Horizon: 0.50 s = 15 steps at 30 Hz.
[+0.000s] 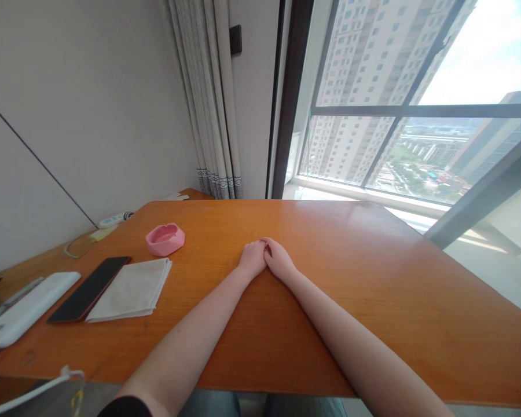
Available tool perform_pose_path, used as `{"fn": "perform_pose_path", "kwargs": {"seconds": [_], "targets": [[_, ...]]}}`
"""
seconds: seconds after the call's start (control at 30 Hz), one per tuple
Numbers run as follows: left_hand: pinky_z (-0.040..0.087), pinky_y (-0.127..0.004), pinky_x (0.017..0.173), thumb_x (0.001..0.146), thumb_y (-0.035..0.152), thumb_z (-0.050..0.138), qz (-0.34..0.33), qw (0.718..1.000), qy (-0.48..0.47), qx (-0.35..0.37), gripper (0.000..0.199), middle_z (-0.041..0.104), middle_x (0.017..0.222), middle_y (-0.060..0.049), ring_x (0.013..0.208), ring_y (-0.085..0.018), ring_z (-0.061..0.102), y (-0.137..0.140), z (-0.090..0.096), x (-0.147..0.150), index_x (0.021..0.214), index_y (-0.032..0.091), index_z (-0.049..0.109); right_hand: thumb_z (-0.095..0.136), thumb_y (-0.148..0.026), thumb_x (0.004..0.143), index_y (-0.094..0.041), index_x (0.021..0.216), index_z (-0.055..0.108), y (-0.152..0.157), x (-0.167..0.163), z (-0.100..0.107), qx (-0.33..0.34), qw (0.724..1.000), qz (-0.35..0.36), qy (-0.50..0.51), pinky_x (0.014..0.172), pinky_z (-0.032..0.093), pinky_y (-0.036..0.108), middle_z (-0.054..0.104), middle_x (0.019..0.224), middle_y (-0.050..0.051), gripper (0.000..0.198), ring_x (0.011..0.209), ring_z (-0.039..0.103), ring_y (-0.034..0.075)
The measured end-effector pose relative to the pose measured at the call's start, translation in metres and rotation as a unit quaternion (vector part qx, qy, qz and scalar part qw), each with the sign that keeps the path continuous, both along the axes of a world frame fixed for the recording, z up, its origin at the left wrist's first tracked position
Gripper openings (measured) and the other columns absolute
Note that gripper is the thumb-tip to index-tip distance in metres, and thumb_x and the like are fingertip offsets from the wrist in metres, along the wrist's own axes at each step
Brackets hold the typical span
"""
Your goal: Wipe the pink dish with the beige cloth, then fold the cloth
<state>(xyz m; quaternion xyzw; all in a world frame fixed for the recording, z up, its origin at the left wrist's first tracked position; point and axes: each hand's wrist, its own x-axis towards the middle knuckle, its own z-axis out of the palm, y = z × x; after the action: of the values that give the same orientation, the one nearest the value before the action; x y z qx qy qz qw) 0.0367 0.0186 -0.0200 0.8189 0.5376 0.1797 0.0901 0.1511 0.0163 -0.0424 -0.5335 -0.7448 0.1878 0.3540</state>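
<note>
Your left hand point(252, 258) and right hand point(280, 260) are pressing together, curled; the pink dish point(167, 248) is lying leftward, nearer the left.

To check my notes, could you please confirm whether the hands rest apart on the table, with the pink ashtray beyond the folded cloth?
Not quite: the head view shows the left hand touching the right hand on the table, not apart; the pink ashtray is indeed beyond the folded cloth.
</note>
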Motion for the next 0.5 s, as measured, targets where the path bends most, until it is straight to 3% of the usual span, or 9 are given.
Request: {"fn": "perform_pose_path", "kwargs": {"seconds": [0.33,0.43,0.5], "targets": [[0.047,-0.033,0.082,0.087,0.02,0.041,-0.019,1.0,0.014,0.005,0.023,0.068,0.099,-0.009,0.092,-0.021,0.063,0.001,-0.003,-0.001,0.098,0.017,0.062,0.041,-0.013,0.077,-0.018,0.119,0.054,0.002,0.0,-0.008,0.02,0.999,0.003,0.029,0.101,0.04,0.038,0.061,0.115,0.01,0.044,0.11,0.056,0.021],[0.045,-0.034,0.089,0.085,0.02,0.046,-0.08,0.995,0.042,0.044,0.018,0.066,0.101,-0.008,0.097,-0.021,0.06,0.005,0.015,-0.017,0.09,0.018,0.063,0.044,-0.016,0.077,-0.018,0.129,0.046,0.003,0.002,-0.012,0.048,0.996,-0.011,0.075,0.105,0.037,0.041,0.051,0.128,0.012,0.052,0.122,0.046,0.023],[0.037,-0.042,0.1,0.085,0.019,0.045,-0.055,0.99,0.054,0.122,0.018,0.062,0.111,-0.009,0.108,-0.023,0.055,0.008,0.035,-0.043,0.09,0.018,0.063,0.044,-0.018,0.077,-0.017,0.133,0.041,0.004,0.004,-0.014,0.046,0.993,-0.026,0.108,0.105,0.037,0.042,0.045,0.134,0.014,0.056,0.127,0.041,0.024]]}}
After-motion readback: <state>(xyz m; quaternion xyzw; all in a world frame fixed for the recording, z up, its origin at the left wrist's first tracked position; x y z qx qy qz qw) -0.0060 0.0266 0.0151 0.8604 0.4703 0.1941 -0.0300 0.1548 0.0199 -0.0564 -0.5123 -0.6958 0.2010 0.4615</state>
